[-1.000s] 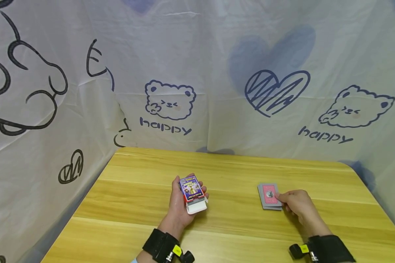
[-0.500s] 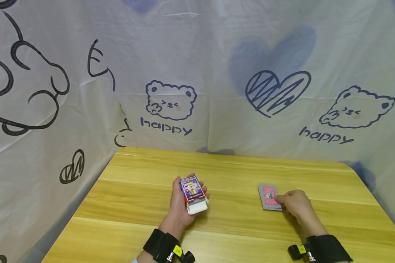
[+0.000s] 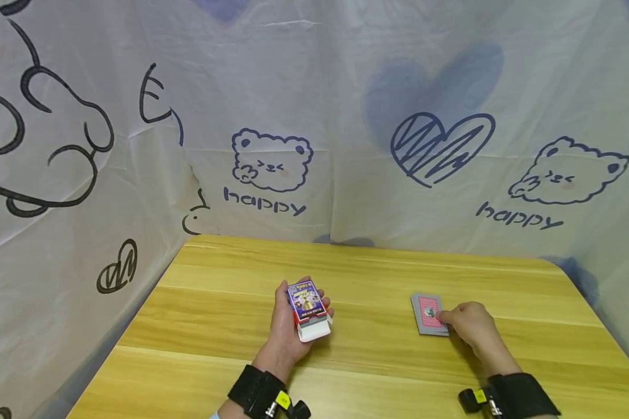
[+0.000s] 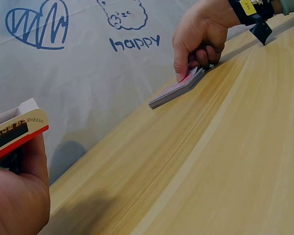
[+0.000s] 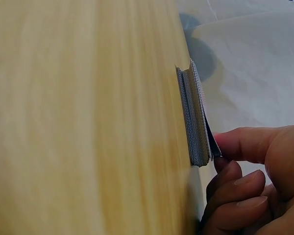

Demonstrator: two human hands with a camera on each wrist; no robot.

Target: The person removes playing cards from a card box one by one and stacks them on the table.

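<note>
One left hand (image 3: pixel 284 326) is holding one playing-card box (image 3: pixel 307 305); one right hand (image 3: pixel 472 326) is pinching one playing-card deck (image 3: pixel 428 311). Two black wristbands (image 3: pixel 254 387) are sitting behind the hands, one wooden table (image 3: pixel 188 326) is lying beneath, two "happy" bear drawings (image 3: pixel 271 166) beyond.

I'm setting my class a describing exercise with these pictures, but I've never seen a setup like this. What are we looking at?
There is no robot: a person works with two bare hands. The wide picture is taken from the head, looking forward and down. The other two come from the left and right wrists, where you see black straps.

On the wooden table lies a stack of playing cards. The left hand holds a small card box. The right hand pinches the edge of the stack, where the right wrist picture shows the top lifted slightly.
</note>
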